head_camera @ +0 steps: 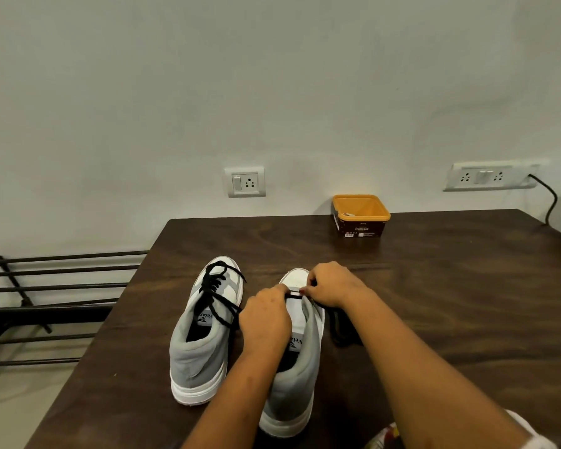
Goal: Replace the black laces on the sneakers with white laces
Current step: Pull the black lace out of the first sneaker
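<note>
On table [434,286]: right sneaker [297,393] nearly unlaced, my left hand [266,319] and right hand [332,285] pinching its last black lace [293,295] bar; left sneaker [198,361] fully black-laced (white laces unseen).

Showed a dark wooden table [434,286] set against a plain pale wall [272,76]. Showed on that wall a single switch-and-socket plate [245,182] just above the table's far edge, and farther right a wider double-socket plate [489,176] with a black cable [550,202] plugged in. Showed a black metal rack [46,288] left of the table, over pale floor [20,403].
</note>
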Demonstrator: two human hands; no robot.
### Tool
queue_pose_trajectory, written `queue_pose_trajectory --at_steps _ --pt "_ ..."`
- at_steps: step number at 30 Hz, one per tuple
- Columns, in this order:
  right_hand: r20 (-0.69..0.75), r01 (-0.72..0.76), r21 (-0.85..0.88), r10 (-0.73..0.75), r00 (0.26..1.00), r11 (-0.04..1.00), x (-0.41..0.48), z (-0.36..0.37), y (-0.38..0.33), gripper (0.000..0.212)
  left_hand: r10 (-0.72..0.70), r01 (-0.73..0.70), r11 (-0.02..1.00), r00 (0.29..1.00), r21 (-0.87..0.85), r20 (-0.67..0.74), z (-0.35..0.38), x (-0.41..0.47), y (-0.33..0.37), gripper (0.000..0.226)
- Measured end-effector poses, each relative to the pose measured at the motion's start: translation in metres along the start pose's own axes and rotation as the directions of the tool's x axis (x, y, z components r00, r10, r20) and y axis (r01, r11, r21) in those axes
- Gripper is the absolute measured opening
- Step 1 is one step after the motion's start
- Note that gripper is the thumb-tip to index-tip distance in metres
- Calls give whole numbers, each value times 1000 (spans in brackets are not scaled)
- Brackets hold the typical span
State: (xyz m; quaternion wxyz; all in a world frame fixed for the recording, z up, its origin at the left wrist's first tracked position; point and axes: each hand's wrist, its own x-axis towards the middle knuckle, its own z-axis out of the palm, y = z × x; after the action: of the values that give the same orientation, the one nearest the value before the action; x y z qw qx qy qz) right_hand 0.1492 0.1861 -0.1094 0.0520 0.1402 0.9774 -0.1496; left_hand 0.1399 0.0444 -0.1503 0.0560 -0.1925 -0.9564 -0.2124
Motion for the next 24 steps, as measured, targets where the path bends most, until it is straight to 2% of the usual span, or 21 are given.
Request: queue_pose_trajectory --at_steps 4,6,9,12,14,16,17,19,21,22,23,24 --pt "110 -16 65 9 994 998 1 -4 9 19 -21 22 1000 1000 12 -9 0 2 -3 36" --pt "106 -18 103 7 994 995 0 -7 16 17 -23 23 1000 1000 18 -8 -1 2 -2 35" --pt "-16 -30 169 33 999 985 -2 -10 25 13 -31 32 999 999 31 -26 -2 3 -4 34" --pt "-150 -18 356 77 986 934 0 -9 30 15 -48 48 999 999 15 -9 -4 8 -10 38" --pt "-200 10 597 137 970 802 -1 -8 27 18 -52 52 999 999 -13 11 -5 9 -10 43" --pt "-182 41 859 229 956 510 -2 -10 19 23 -38 38 999 999 -25 12 -5 8 -8 43" --pt "-165 67 934 258 952 350 -2 -11 16 25 -32 32 999 999 -26 9 -4 8 -7 42" --pt "-114 89 991 279 954 101 -2 -12 11 27 -29 29 1000 1000 -4 8 -1 7 -5 39" --pt "-35 56 996 268 963 -72 -3 -10 9 27 -30 30 999 1000 34 -1 -1 6 -4 38" --pt "-1 28 994 264 965 -101 -2 -9 10 27 -28 28 999 1000 45 -6 -1 6 -4 39" --pt "20 -4 998 264 964 -63 -1 -7 11 27 -24 25 999 1000 47 -10 -2 5 -3 40" --pt "16 -38 996 270 963 75 1 -4 14 27 -17 18 999 1000 47 -10 -1 4 -1 40"
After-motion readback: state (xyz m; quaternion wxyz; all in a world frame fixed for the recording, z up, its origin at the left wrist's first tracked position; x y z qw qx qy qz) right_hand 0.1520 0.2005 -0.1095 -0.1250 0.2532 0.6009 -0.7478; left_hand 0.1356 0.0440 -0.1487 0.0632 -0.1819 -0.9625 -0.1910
